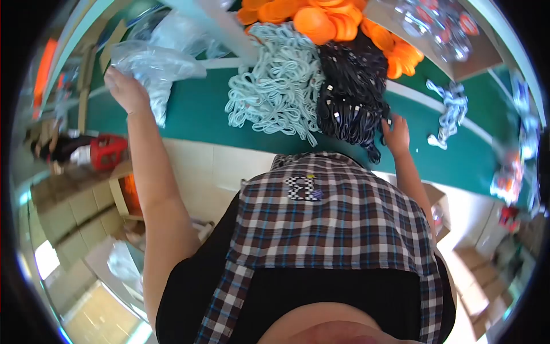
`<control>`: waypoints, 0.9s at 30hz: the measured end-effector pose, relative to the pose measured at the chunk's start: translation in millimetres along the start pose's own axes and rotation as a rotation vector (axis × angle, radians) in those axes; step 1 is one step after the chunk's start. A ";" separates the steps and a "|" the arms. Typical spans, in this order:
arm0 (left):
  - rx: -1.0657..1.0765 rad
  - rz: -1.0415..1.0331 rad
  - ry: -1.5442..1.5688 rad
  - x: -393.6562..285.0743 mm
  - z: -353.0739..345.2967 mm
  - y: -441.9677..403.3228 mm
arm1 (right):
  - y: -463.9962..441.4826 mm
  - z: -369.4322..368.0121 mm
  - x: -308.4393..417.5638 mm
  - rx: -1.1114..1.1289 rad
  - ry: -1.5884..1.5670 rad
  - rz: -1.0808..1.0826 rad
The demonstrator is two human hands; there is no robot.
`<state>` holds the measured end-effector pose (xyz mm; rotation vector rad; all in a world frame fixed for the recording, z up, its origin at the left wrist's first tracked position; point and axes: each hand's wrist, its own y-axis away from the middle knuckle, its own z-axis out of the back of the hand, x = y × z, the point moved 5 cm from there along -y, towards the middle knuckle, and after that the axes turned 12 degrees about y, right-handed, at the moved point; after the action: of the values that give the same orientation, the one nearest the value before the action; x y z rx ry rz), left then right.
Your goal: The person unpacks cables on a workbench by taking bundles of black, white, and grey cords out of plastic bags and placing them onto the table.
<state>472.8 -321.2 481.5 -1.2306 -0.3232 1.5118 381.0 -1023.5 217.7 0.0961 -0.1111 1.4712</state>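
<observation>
On the green worktop (200, 117), at its near edge, a pile of black cords (350, 74) is spread, its long axis running roughly away from the checked apron (332, 223). It is placed just to the left of the right hand (396, 135), much the nearer of the two; that hand's fingers (399, 121) are bent at the pile's right edge, touching or almost touching its outer strands, though whether any strand is gripped cannot be told. Against the pile's left side a heap of pale cords (278, 86) is set, and behind them orange discs (314, 24) are piled. Farther left, well apart from the black cords, a clear plastic bag (154, 60) is met by the left hand (127, 92); how tightly the fingers there are closed cannot be told. To the right, a small bundle of white cords (452, 112) is placed, with a cardboard box (478, 64) holding clear plastic pieces (455, 49) behind it.
</observation>
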 end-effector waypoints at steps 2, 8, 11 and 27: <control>0.119 0.190 0.340 38.1 -53.7 -12.3 | -20.8 11.9 17.4 -0.096 -0.130 -0.042; 0.821 -0.123 -0.439 121.0 -145.2 72.3 | -102.7 13.6 50.3 0.044 -0.230 -0.340; 1.110 0.358 -0.138 -12.7 -133.2 84.9 | -130.3 -5.1 41.0 0.336 -0.346 -0.556; 1.485 0.165 0.014 -199.6 -437.4 251.4 | -212.4 -23.4 37.3 0.318 -0.907 -0.592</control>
<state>658.8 -753.7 211.8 -0.0531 0.8298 1.3296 596.3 -1004.3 200.1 0.9724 -0.5336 0.7511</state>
